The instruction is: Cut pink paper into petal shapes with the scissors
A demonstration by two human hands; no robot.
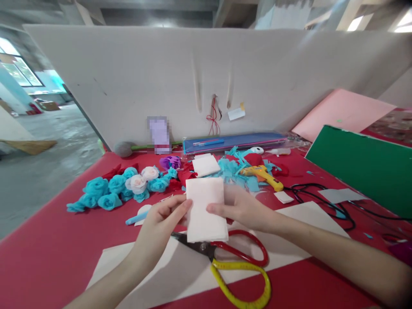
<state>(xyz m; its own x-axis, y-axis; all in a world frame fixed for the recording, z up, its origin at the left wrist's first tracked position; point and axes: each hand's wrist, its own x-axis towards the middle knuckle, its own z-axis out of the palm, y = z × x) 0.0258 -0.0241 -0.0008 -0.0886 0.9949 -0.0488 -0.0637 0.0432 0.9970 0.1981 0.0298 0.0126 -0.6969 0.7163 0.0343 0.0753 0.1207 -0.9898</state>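
Observation:
A folded white paper piece is held upright above the red table by both hands. My left hand pinches its left edge with thumb and fingers. My right hand grips its right edge, fingers behind the sheet. Directly under the paper lie scissors with one red and one yellow handle, resting on a large white sheet.
Blue, white and purple paper roses lie at the left. Behind the hands are a white paper stack, blue scraps, a yellow glue gun with black cord. A green board, pink board and white partition surround the table.

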